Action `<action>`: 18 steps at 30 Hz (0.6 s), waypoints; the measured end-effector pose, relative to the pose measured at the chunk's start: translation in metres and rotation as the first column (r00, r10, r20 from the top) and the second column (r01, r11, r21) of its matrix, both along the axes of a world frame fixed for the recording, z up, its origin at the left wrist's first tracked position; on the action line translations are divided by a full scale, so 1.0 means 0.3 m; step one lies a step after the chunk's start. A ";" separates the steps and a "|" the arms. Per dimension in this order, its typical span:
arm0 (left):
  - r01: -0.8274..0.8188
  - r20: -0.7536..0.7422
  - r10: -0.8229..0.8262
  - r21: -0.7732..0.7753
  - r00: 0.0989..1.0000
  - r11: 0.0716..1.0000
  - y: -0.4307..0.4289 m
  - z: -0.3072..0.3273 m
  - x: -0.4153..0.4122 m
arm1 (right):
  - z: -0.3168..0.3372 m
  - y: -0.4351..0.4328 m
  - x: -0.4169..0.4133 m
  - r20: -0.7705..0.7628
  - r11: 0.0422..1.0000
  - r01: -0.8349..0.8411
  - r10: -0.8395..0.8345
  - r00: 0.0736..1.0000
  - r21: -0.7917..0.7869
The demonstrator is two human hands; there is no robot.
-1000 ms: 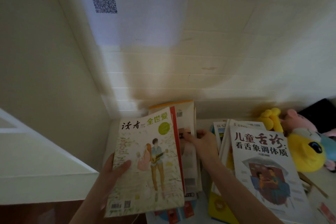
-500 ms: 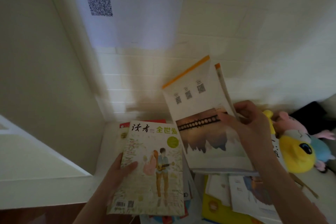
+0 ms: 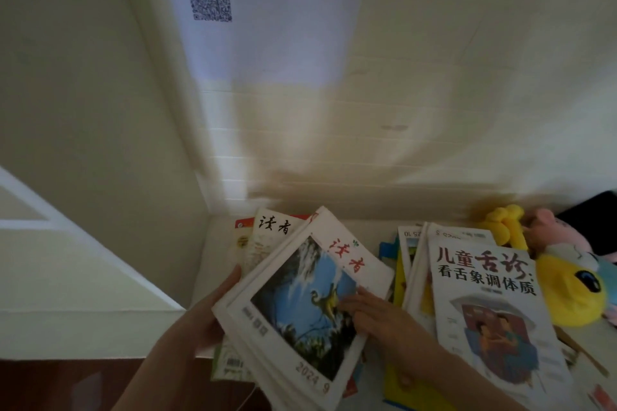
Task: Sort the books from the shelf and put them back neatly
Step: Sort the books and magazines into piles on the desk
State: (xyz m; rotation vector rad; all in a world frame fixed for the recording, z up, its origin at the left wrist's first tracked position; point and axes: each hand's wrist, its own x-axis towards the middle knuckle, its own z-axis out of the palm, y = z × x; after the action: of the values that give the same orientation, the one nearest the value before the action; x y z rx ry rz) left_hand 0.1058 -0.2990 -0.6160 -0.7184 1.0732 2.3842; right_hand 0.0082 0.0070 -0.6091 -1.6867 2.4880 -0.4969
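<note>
Magazine stack (image 3: pixel 300 297) in grip of left hand (image 3: pixel 200 324), right hand (image 3: pixel 380 317) on cover.

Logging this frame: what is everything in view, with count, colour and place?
top magazine: one, white with a blue picture, tilted on the left pile
magazines underneath: at least two, white and red, left pile near the corner
book with red and black title: one, white, on top of the right pile
books under it: several, count unclear, white, yellow and blue edges
yellow plush toy: one, right of the books
pink plush toy: one, behind the yellow one
sheet with QR code: one, white, on the wall
shelf: one, white, under everything
left hand: grips the top magazine's left edge
right hand: fingers rest on its cover
</note>
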 end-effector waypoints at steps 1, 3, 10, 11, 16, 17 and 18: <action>0.027 -0.003 -0.027 -0.060 1.000 0.998 -0.004 0.017 -0.011 | -0.002 -0.003 -0.014 0.017 0.999 0.028 -0.027 0.999 -0.032; 0.061 0.002 -0.062 -0.129 0.998 0.990 -0.017 0.028 -0.021 | -0.012 -0.002 -0.033 0.077 0.995 0.098 -0.096 0.992 -0.015; 0.253 0.067 -0.246 -0.388 0.967 0.886 0.012 0.088 -0.104 | -0.035 0.017 -0.045 0.114 0.995 0.067 -0.076 0.991 0.075; 0.242 0.091 -0.224 -0.419 0.970 0.875 0.022 0.097 -0.112 | -0.043 0.014 -0.044 0.125 0.992 0.076 -0.088 0.988 0.102; 0.186 0.061 -0.178 -0.439 0.982 0.879 0.050 0.095 -0.102 | 0.006 -0.058 0.009 0.447 0.951 0.298 -0.301 0.843 0.079; 0.178 0.059 -0.170 -0.441 0.984 0.880 0.056 0.099 -0.090 | 0.015 -0.070 0.022 0.518 0.916 0.395 -0.370 0.771 0.066; 0.166 0.058 -0.157 -0.446 0.986 0.880 0.062 0.096 -0.079 | 0.013 -0.080 0.029 0.548 0.857 0.514 -0.441 0.711 0.023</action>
State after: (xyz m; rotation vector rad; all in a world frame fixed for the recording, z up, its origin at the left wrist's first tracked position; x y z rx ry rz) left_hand 0.0821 -0.2804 -0.5871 -0.7638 1.6361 1.9971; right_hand 0.0169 -0.0169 -0.6051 -0.7209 2.4465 -1.0395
